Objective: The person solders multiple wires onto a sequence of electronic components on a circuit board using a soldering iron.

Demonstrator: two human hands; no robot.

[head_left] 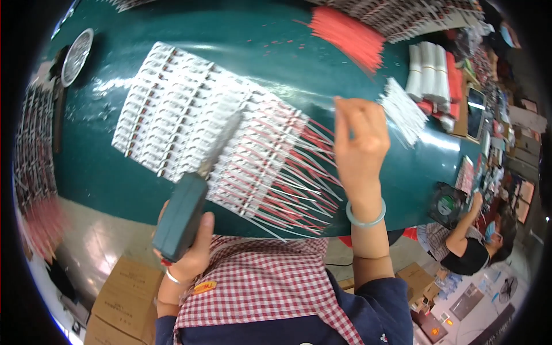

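1. In the middle of the dark green surface (pixel 218 26): a white panel (pixel 190 86), flat and set at a slant, with rows of small parts across it.
2. Along its right side, loose red and white wires (pixel 302 187), fanned out toward the near edge of the surface.
3. Over the panel, a dark green tool (pixel 181 215) with a blurred metal nose pointing up and to the right; contact between nose and panel impossible to tell.
4. Around the tool's body, the left hand (pixel 195 250), with fingers closed firmly on it; a pale band (pixel 172 277) at the wrist.
5. Above the wire ends, the right hand (pixel 362 144), with fingers curled and drawn close together; impossible to tell whether on a thin wire or nothing. At the wrist, a pale green bangle (pixel 367 215).
6. Beyond the panel, a red wire bundle (pixel 348 37); to the right, a white wire pile (pixel 402 112) and, past it, white rolls (pixel 428 72).
7. At the far left, a round metal dish (pixel 77 57).
8. Below the surface, a checked apron (pixel 259 276) and cardboard boxes (pixel 123 299); off to the right, a co-worker (pixel 468 247).
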